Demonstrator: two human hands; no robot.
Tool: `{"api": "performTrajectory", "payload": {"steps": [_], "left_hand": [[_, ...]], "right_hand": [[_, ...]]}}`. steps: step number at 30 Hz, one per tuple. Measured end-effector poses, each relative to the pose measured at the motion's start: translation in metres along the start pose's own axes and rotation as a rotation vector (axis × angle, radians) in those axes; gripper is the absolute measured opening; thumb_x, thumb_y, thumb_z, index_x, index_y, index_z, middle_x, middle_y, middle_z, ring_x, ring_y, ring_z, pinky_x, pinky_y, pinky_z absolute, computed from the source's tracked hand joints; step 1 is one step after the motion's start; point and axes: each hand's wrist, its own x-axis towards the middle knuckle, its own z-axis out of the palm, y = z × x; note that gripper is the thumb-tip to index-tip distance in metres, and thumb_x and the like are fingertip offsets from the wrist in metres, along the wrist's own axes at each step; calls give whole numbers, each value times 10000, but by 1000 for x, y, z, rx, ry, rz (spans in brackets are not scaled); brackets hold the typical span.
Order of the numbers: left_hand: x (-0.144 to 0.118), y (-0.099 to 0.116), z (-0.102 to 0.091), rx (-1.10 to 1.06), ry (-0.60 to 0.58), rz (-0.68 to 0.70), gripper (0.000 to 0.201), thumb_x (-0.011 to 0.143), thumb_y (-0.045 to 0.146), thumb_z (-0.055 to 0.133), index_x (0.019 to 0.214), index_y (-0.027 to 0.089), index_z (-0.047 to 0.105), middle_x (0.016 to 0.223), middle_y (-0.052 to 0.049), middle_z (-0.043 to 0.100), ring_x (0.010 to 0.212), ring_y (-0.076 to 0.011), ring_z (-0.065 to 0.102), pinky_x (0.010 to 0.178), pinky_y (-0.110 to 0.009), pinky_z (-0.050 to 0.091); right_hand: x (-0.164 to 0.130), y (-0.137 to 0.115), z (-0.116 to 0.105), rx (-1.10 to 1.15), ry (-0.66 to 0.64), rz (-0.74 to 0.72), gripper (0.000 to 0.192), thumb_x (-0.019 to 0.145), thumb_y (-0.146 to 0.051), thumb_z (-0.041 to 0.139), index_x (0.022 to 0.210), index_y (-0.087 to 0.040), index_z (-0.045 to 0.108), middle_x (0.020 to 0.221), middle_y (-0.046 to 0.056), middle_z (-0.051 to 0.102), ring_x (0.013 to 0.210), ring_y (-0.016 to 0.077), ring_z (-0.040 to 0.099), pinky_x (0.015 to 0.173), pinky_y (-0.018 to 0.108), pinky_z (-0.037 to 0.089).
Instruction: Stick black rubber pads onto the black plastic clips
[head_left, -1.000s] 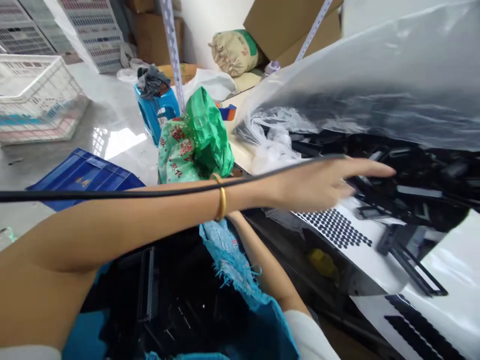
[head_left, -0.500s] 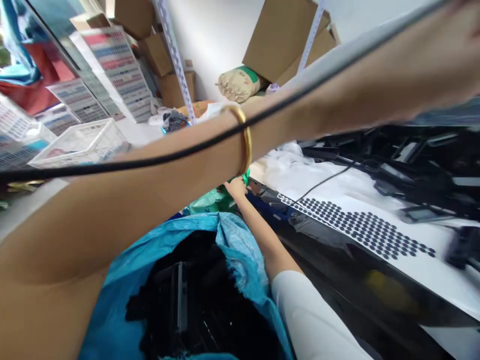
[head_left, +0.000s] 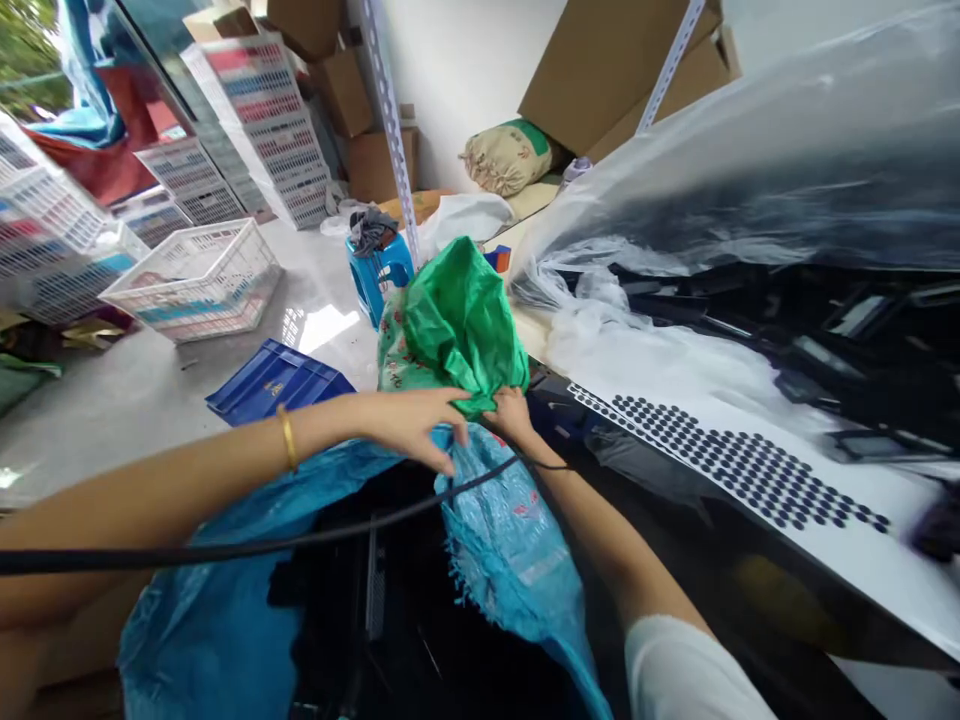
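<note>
My right hand [head_left: 513,414] is closed on the near edge of a green woven sack [head_left: 469,315], which stands up beyond it with its inside showing. Beside it, my left hand [head_left: 420,420], with a gold bangle at the wrist, has its fingers apart. They hang over the rim of a blue woven sack [head_left: 517,530] and close to the green sack's edge; whether they touch either is unclear. Below my hands the blue sack gapes, with black parts [head_left: 375,590] inside. A black cable [head_left: 315,538] runs across in front of my left forearm.
To the right, a work surface carries a sheet with rows of black dots [head_left: 720,455], white film [head_left: 660,365] and black parts. A blue bin [head_left: 277,382], a white basket [head_left: 202,285] and a blue stool [head_left: 379,270] stand on the floor. Stacked crates [head_left: 277,130] are behind.
My left arm has come down from the upper right to beside my right hand. The green sack now stands raised and more visible. My right hand still grips its edge. The view has shifted slightly.
</note>
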Motion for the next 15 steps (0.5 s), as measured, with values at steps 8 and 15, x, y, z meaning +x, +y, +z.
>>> {"api": "performTrajectory", "payload": {"steps": [8, 15], "left_hand": [[-70, -47, 148, -76, 393, -527, 455, 832, 325, 389, 1257, 202, 494, 1298, -93, 581, 1165, -240, 557, 961, -342, 416], [-156, -27, 148, -80, 378, -731, 238, 763, 339, 390, 781, 278, 619, 817, 16, 726, 801, -241, 670, 715, -294, 452]], "right_hand": [[-98, 49, 17, 209, 134, 107, 296, 738, -268, 361, 526, -162, 538, 484, -8, 479, 518, 139, 482, 491, 225, 357], [-152, 58, 13, 261, 100, 47, 160, 591, -254, 423, 450, -224, 354, 481, -12, 464, 529, 144, 482, 534, 232, 366]]}}
